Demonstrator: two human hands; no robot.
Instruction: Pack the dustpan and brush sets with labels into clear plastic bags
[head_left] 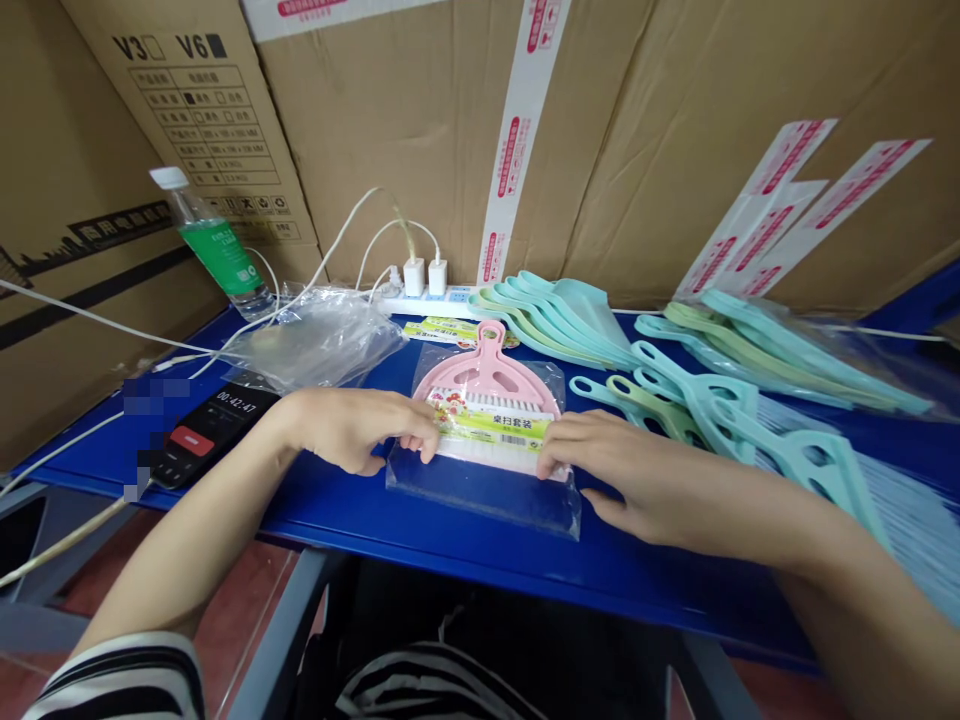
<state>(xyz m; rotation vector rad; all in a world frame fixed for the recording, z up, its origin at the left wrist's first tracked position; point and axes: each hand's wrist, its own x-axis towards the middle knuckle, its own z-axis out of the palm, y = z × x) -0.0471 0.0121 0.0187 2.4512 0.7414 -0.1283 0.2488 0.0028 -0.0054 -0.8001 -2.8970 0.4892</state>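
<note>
A pink dustpan lies flat in a clear plastic bag, its handle pointing away from me. Across it, also inside or under the film, is a yellow-green label card, with the white bristles of a small brush showing above. My left hand has its fingers curled over the left end of the card and bag. At the right end, my right hand grips in the same way, fingertips bent down on the card, thumb lower and apart. Whether the bag's mouth is sealed I cannot tell.
Turquoise and green dustpans are stacked behind, and bagged ones lie at right, near several brushes. At left are empty plastic bags, a phone, a bottle and cables. A power strip runs before cardboard boxes.
</note>
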